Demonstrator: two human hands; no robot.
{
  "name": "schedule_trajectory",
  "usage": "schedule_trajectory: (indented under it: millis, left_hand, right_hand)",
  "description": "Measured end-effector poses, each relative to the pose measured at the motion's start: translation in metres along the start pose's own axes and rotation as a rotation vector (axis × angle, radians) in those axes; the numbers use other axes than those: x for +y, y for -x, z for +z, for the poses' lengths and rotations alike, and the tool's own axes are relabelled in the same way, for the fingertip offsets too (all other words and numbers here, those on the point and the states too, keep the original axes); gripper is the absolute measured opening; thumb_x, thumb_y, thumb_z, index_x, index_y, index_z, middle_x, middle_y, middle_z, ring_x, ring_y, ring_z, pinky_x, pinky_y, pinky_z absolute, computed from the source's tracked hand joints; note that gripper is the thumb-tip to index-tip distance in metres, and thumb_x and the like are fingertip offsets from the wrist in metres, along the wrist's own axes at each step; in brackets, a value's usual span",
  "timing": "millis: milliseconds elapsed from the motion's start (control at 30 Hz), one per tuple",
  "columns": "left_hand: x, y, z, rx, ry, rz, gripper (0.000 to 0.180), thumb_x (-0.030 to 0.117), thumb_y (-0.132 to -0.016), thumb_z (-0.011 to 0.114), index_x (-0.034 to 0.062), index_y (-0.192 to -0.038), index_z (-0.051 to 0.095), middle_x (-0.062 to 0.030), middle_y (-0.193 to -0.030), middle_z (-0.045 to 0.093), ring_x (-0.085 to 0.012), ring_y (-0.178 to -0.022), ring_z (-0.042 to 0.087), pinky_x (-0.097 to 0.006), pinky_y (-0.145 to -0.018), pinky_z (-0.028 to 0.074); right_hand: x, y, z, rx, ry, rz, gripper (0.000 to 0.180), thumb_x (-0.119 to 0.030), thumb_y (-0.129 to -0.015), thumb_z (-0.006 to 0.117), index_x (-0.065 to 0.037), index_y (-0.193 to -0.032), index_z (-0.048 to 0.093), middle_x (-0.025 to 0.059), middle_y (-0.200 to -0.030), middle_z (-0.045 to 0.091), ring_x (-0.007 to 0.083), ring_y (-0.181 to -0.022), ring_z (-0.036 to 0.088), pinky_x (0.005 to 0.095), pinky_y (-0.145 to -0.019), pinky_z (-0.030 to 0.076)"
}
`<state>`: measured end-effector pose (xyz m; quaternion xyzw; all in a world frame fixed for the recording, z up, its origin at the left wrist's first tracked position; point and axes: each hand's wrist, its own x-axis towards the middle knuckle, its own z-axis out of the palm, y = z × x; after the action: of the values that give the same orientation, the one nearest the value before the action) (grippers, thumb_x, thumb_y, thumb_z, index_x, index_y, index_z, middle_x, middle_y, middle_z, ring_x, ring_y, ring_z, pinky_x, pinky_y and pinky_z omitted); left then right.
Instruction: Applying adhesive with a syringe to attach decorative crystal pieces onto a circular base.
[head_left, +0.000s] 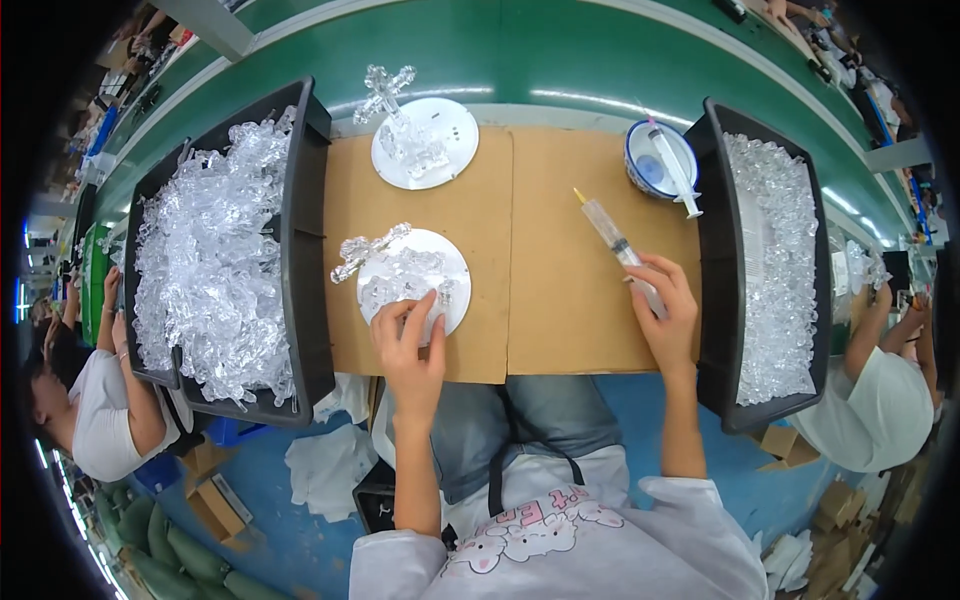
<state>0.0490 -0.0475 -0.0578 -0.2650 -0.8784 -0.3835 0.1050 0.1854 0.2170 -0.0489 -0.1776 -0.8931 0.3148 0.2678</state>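
My left hand (408,340) is over the nearer white round disc (453,262), its thumb and fingers closed on a clear plastic piece. Other clear pieces lie on that disc, and a cross-shaped clear part (365,250) sticks out past its left rim. In my right hand (665,312) is a syringe (612,228) with a yellow tip, pointing up and left above the cardboard. Behind the nearer disc stands a second white disc (458,125), bearing a clear cross-shaped ornament (385,95) and more clear pieces.
Brown cardboard (560,300) covers the work surface. A black bin (308,260) heaped with clear parts stands left, another black bin (722,260) with smaller clear pieces right. Another syringe (675,165) rests in a blue-rimmed bowl (632,165). People sit at both sides.
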Motion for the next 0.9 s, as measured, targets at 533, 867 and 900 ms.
schedule_trajectory:
  millis: [533,867,900]
  left_hand:
    - [0.001,-0.004,0.001,-0.03,-0.053,-0.031,0.018,-0.004,-0.076,0.069,0.0051,-0.091,0.07,-0.0072,-0.095,0.056,-0.02,-0.086,0.056,-0.028,-0.067,0.045]
    - [0.002,-0.003,0.003,-0.013,-0.021,-0.077,0.022,-0.002,-0.07,0.073,0.0094,-0.089,0.072,-0.0049,-0.093,0.057,-0.0227,-0.089,0.053,-0.033,-0.08,0.04]
    - [0.002,-0.003,0.003,-0.014,-0.022,-0.076,0.022,-0.002,-0.07,0.073,0.0095,-0.089,0.072,-0.0048,-0.093,0.057,-0.0227,-0.089,0.053,-0.033,-0.08,0.04]
  right_hand:
    - [-0.048,0.027,0.022,-0.366,-0.597,0.216,0.022,0.007,-0.068,0.063,-0.004,-0.086,0.07,0.0111,-0.103,0.063,0.0191,-0.086,0.065,0.0279,-0.072,0.052]
    - [-0.056,0.022,0.021,-0.369,-0.535,0.253,0.021,0.007,-0.068,0.061,-0.004,-0.084,0.069,0.0111,-0.101,0.063,0.0172,-0.081,0.065,0.0271,-0.069,0.052]
    - [-0.057,0.021,0.021,-0.369,-0.534,0.254,0.021,0.007,-0.068,0.061,-0.004,-0.084,0.069,0.0111,-0.101,0.063,0.0172,-0.081,0.065,0.0271,-0.069,0.052]
